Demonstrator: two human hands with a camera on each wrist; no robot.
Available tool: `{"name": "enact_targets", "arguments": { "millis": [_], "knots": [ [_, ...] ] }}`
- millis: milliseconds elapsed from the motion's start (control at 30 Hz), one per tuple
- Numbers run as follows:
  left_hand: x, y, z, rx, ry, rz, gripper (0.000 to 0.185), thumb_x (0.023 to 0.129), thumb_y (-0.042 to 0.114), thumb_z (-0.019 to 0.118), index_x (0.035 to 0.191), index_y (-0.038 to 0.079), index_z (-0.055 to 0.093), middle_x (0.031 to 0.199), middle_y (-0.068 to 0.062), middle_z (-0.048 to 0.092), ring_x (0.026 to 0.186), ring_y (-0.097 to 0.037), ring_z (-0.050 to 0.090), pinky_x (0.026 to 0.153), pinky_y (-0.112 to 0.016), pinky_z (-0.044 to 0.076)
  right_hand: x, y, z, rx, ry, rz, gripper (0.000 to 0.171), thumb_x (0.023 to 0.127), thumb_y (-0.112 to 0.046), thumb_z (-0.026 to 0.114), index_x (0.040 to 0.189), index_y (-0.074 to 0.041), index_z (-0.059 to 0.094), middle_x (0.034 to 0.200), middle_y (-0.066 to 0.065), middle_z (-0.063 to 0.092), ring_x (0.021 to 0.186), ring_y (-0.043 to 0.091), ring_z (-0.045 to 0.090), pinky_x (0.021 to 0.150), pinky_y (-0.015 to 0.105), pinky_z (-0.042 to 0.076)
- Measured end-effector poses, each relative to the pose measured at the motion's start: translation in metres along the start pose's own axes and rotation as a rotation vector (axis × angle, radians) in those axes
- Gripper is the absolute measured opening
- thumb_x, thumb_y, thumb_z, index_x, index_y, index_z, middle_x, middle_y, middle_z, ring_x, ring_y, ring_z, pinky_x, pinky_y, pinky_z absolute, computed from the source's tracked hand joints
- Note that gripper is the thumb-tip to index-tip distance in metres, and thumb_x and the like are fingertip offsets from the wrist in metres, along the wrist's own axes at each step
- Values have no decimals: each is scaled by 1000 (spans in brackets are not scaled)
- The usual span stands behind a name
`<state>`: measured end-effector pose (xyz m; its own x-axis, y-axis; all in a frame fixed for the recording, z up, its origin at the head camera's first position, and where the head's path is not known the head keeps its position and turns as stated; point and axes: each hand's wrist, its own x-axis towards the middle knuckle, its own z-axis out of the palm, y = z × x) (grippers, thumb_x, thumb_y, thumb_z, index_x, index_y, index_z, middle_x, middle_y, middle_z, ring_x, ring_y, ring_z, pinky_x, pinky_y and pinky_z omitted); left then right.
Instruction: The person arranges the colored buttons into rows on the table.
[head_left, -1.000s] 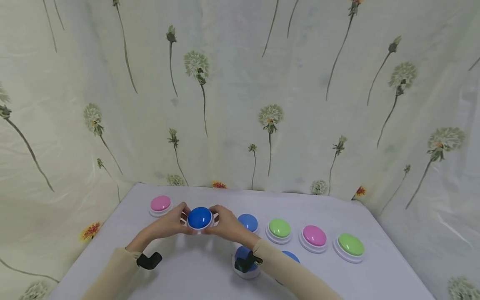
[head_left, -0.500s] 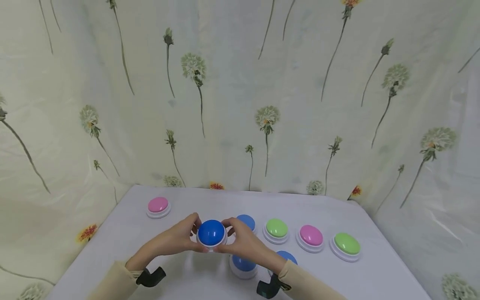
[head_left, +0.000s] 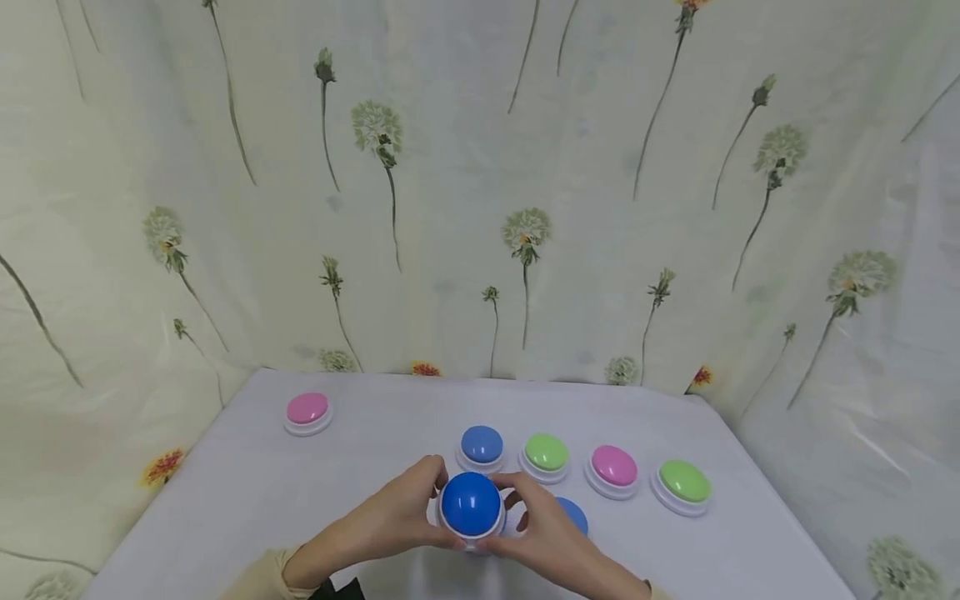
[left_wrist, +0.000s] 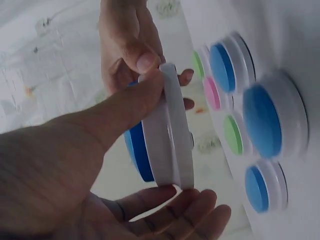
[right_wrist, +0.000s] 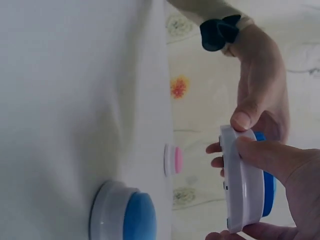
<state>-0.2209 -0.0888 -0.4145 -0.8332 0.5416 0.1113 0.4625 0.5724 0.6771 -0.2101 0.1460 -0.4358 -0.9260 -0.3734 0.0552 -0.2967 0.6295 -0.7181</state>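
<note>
A blue dome push button (head_left: 470,504) with a white round base is held above the table between my two hands. My left hand (head_left: 397,521) grips its left rim, thumb on the near side and fingers curled around the far edge. On the opposite rim, my right hand (head_left: 555,537) pinches it the same way. The left wrist view shows the button's white base (left_wrist: 172,135) side-on, apart from the table surface. Beneath it in the head view, another blue button is hidden; the left wrist view has several blue buttons standing on the table, one of them large and close (left_wrist: 262,120).
On the white table (head_left: 375,450) stand a blue button (head_left: 482,444), a green button (head_left: 547,452), a pink button (head_left: 614,466) and another green one (head_left: 684,482) to the right. A lone pink button (head_left: 307,409) is far left. A flower-patterned curtain (head_left: 450,208) hangs behind.
Both hands have carried the blue button right and nearer to me, from near the left pink button to above where a blue button stood. The view has shifted slightly.
</note>
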Motion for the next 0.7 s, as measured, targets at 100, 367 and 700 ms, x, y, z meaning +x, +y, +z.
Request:
{"name": "enact_targets", "arguments": {
  "millis": [100,367,700],
  "knots": [
    [4,14,15,21,-22,-29,67,66,48,86,114,18,50,101,7,55,91,-4,52,82,-24,53,-19,6,-9,-6,-22,55,70,75,-55,75,131,-21,49,118,-1,58,100,17,54,74,28,53],
    [19,47,58,41,-144,-129,62,65,48,85,110,22,53,93,10,54,84,-3,52,81,-26,55,-63,39,-32,55,-85,201,76,76,-45,79,134,-11,45,117,6,58,100,21,55,74,25,53],
    [34,70,109,325,-216,22,68,71,54,80,117,10,55,99,3,59,84,-2,52,82,-20,53,-106,100,-40,49,-110,219,80,80,-38,77,134,6,38,119,17,54,94,20,59,73,35,57]
  ]
}}
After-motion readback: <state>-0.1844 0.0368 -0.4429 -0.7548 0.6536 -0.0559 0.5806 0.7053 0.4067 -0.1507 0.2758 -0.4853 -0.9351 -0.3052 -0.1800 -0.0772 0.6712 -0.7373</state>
